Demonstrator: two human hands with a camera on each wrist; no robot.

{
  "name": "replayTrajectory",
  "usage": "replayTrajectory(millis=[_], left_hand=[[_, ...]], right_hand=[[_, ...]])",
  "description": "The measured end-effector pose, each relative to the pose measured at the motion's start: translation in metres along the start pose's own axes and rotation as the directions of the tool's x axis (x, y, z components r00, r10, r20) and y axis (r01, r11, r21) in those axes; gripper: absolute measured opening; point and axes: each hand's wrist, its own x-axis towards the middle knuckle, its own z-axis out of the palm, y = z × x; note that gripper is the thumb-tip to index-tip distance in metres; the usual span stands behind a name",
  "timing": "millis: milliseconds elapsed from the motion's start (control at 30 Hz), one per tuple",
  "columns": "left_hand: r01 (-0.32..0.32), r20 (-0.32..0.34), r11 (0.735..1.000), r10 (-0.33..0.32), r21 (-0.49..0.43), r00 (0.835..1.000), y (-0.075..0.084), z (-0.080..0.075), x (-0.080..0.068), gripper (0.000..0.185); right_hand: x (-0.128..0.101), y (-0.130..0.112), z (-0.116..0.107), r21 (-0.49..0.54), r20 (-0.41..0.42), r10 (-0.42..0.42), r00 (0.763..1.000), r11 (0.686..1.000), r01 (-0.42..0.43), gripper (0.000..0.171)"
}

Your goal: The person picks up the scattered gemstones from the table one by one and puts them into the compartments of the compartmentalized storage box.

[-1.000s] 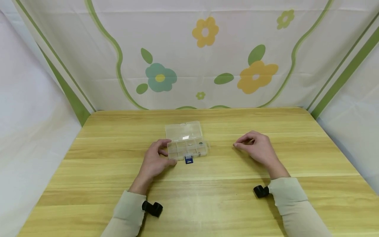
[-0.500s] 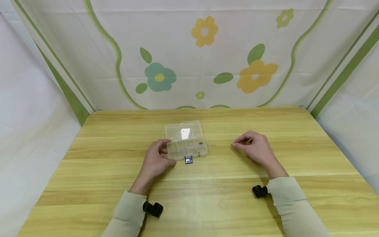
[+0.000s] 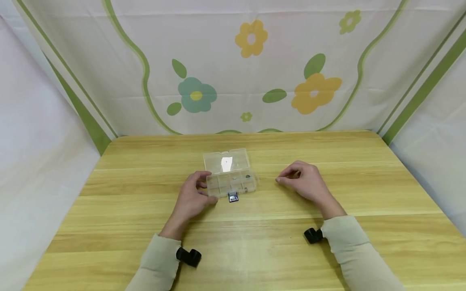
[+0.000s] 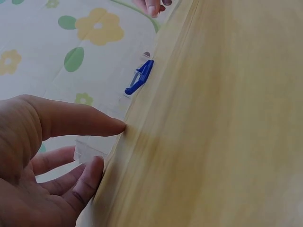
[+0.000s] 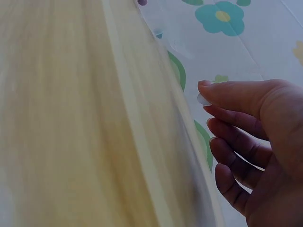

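A clear plastic compartment box (image 3: 225,184) lies on the table with its lid (image 3: 226,161) tipped back. Several small pieces sit in its right-hand compartments, and a blue latch (image 4: 140,77) hangs at its front. My left hand (image 3: 194,192) holds the box's left end, thumb at the front corner and fingers at the back. Right of the box, my right hand (image 3: 306,180) pinches a small, pale, rounded piece (image 5: 204,100) between thumb and index finger, most of it covered by the fingertips. The other right fingers curl loosely underneath.
The wooden table (image 3: 247,250) ends at the back against a white curtain (image 3: 225,60) printed with flowers. Black wrist cameras sit on both cuffs.
My right hand has moved left toward the box, still pinching the small piece. The left hand keeps its hold, and the box has barely shifted.
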Motion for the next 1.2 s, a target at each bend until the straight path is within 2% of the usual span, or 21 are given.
replayTrajectory(millis=[267, 600, 833, 1200], left_hand=[[-0.011, 0.004, 1.000, 0.011, 0.003, 1.000, -0.001, 0.000, 0.000, 0.077], [-0.014, 0.005, 1.000, 0.014, 0.001, 1.000, -0.001, 0.000, 0.001, 0.076], [-0.008, -0.005, 1.000, 0.008, 0.019, 1.000, 0.001, 0.000, 0.001, 0.076], [-0.021, -0.003, 1.000, 0.021, 0.022, 1.000, -0.001, -0.001, 0.001, 0.076]], right_hand=[[0.006, -0.015, 0.013, 0.043, 0.017, -0.041, 0.999, 0.998, 0.040, 0.006], [0.017, -0.047, 0.032, 0.115, 0.031, -0.091, 0.995, 0.990, 0.086, 0.006], [0.024, -0.068, 0.050, 0.156, 0.072, -0.142, 0.987, 0.979, 0.129, 0.007], [0.028, -0.088, 0.076, 0.192, 0.109, -0.206, 0.972, 0.964, 0.183, 0.008]])
